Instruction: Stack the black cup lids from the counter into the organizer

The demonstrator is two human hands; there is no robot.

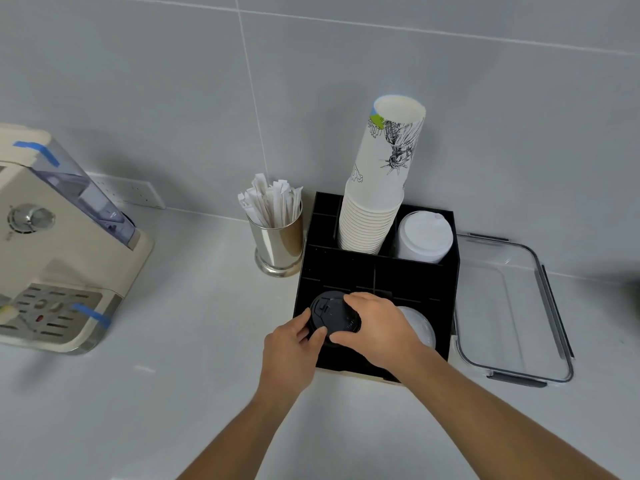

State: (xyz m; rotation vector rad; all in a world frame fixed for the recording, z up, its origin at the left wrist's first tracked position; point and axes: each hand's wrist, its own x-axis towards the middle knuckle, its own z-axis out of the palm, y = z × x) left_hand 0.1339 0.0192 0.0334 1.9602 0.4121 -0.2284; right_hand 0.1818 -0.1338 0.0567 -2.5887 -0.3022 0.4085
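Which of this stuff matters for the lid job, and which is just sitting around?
In the job: black lids, organizer, left hand, right hand.
Lying about: coffee machine, stirrer cup, paper cups, white lids, clear container.

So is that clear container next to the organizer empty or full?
Empty. The clear container shows only its bare bottom, with nothing inside. It sits right of the organizer.

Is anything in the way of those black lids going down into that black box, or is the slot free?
Nothing visible blocks it. Both hands, left hand and right hand, hold the black lids right over the front-left compartment of the organizer. The clear lids sit in the neighbouring front-right slot, off to the side. The compartment's floor is hidden under the lids.
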